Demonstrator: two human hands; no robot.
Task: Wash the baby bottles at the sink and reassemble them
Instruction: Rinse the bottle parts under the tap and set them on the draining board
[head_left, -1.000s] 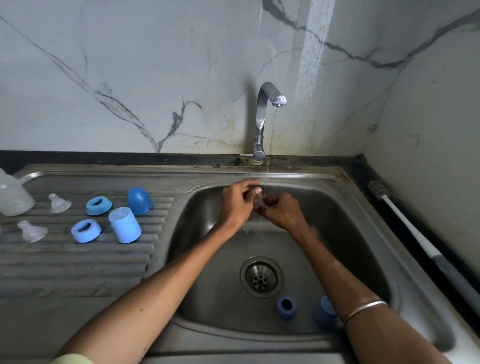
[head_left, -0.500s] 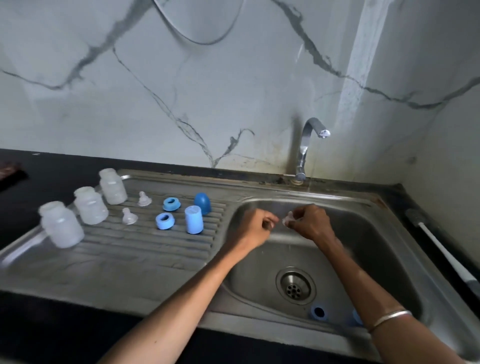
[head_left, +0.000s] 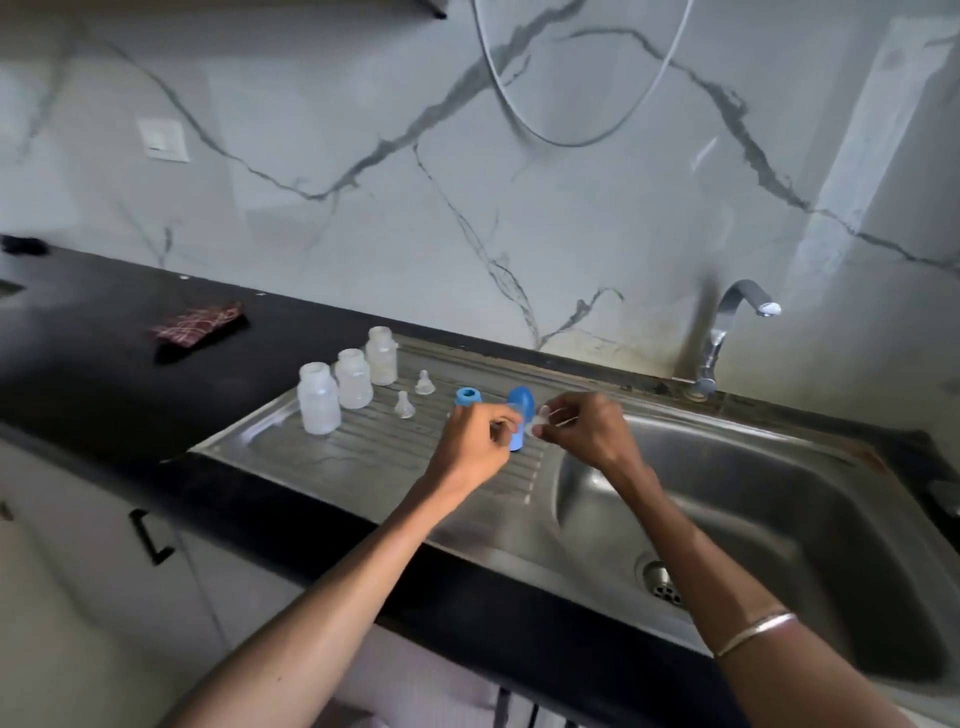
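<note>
My right hand (head_left: 587, 431) pinches a small clear bottle nipple (head_left: 539, 422) above the drainboard (head_left: 363, 452), just left of the sink basin (head_left: 779, 493). Close beside it is my left hand (head_left: 475, 441), fingers curled and nothing visible in them. Behind the hands stand a blue dome cap (head_left: 521, 402), a blue cylinder cap (head_left: 517, 442) and a blue screw ring (head_left: 469, 397). Two more clear nipples (head_left: 423, 383) (head_left: 404, 406) sit on the drainboard. Three frosted open bottles (head_left: 318, 400) (head_left: 353, 379) (head_left: 382, 356) stand in a row at its left end.
The tap (head_left: 727, 332) rises behind the basin, and the drain (head_left: 662, 582) is at the basin's bottom. A checked cloth (head_left: 197, 325) lies on the black counter to the left. A marble wall backs the counter.
Both hands have left the water stream and moved left from the basin to above the drainboard, the right hand carrying the nipple. My view has swung left and pulled back.
</note>
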